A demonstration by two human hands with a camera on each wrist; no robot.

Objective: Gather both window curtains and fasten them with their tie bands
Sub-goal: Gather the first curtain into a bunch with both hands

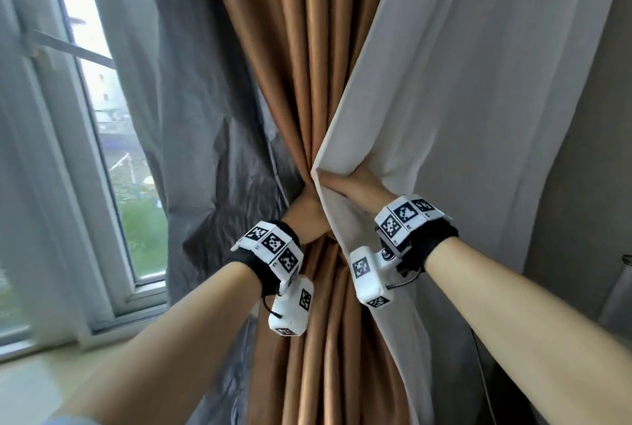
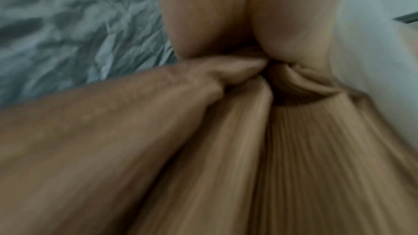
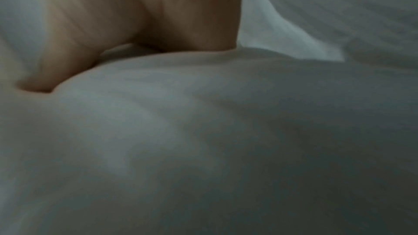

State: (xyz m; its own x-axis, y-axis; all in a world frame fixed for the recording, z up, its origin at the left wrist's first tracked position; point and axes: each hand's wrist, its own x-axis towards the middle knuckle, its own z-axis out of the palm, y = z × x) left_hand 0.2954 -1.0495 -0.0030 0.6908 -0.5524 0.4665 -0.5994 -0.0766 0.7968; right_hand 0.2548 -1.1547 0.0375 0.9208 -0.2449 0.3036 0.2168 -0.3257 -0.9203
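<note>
A brown curtain (image 1: 307, 59) hangs at the middle, pinched to a narrow waist. My left hand (image 1: 305, 216) grips that waist, fingers wrapped round the folds; in the left wrist view the thumb (image 2: 237, 68) presses into the brown curtain (image 2: 294, 149). Just to the right, my right hand (image 1: 347, 185) holds the edge of a white curtain (image 1: 461, 100), drawn in against the brown bundle. In the right wrist view its fingers (image 3: 140, 17) sink into the white curtain (image 3: 203, 131). I can make out no tie band in any view.
A grey sheer curtain (image 1: 191, 123) hangs crumpled to the left of the bundle. Beyond it is the window (image 1: 102, 137) with its white frame and sill. A grey wall (image 1: 588, 151) stands at the right.
</note>
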